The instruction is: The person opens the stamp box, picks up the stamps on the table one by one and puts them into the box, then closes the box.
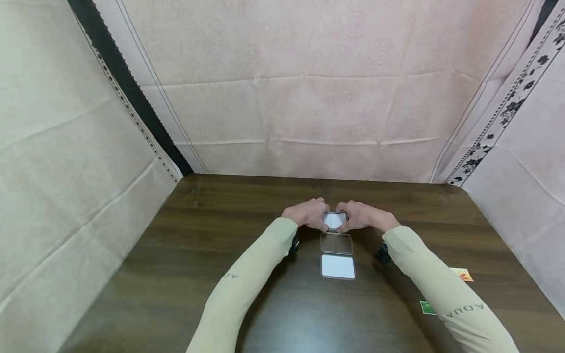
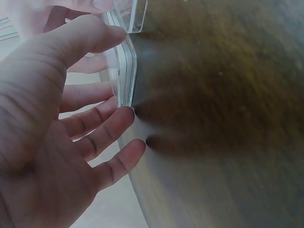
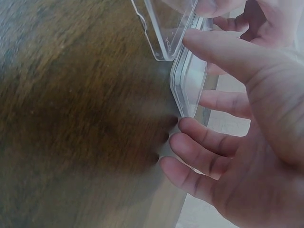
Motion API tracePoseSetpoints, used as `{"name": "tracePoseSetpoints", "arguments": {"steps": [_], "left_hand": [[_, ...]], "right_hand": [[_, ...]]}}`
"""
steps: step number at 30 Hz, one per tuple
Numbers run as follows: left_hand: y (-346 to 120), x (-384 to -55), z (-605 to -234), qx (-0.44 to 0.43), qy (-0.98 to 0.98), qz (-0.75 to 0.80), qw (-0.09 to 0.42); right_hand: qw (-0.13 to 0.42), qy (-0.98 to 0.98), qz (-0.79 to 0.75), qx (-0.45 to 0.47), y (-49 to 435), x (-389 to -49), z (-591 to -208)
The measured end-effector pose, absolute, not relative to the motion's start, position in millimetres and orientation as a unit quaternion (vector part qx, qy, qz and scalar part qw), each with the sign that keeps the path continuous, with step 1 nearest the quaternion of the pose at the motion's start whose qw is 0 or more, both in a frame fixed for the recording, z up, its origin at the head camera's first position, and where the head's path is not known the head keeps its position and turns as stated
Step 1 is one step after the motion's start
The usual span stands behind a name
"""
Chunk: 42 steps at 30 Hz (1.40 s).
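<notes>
At the middle of the table's far part, a flat clear plastic case (image 1: 334, 220) with a white face lies between both hands. My left hand (image 1: 311, 214) grips its left side, the thumb at the near edge and the fingers around the far side. On the right side, my right hand (image 1: 359, 215) holds it the same way. Both wrist views show the thumbs at the rim of the case (image 2: 124, 71), with the outer fingertips resting at the tabletop. Just nearer lies a clear lid-like piece (image 1: 336, 243), and below it a white rectangular panel (image 1: 337, 267) with a clear rim.
A green card (image 1: 427, 308) and an orange-yellow card (image 1: 463, 274) lie at the right, partly covered by the right sleeve (image 1: 446, 289). The dark wooden table (image 1: 212, 255) is enclosed by pale cloth (image 1: 287, 108) behind and at both sides.
</notes>
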<state>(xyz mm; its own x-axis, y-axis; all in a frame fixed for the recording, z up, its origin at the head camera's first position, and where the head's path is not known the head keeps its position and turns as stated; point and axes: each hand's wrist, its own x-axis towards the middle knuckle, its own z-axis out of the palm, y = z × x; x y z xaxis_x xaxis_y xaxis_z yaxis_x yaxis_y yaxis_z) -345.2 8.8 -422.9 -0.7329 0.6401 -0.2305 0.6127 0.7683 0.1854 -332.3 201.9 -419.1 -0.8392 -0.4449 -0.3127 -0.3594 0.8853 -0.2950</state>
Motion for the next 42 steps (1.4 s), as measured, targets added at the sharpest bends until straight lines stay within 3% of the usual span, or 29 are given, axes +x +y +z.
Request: {"name": "tracePoseSetpoints", "arguments": {"steps": [42], "left_hand": [[10, -353, -414, 0.323, 0.93, 0.094, 0.151]], "right_hand": [[0.183, 0.95, -0.113, -0.226, 208, -344, -408]]}}
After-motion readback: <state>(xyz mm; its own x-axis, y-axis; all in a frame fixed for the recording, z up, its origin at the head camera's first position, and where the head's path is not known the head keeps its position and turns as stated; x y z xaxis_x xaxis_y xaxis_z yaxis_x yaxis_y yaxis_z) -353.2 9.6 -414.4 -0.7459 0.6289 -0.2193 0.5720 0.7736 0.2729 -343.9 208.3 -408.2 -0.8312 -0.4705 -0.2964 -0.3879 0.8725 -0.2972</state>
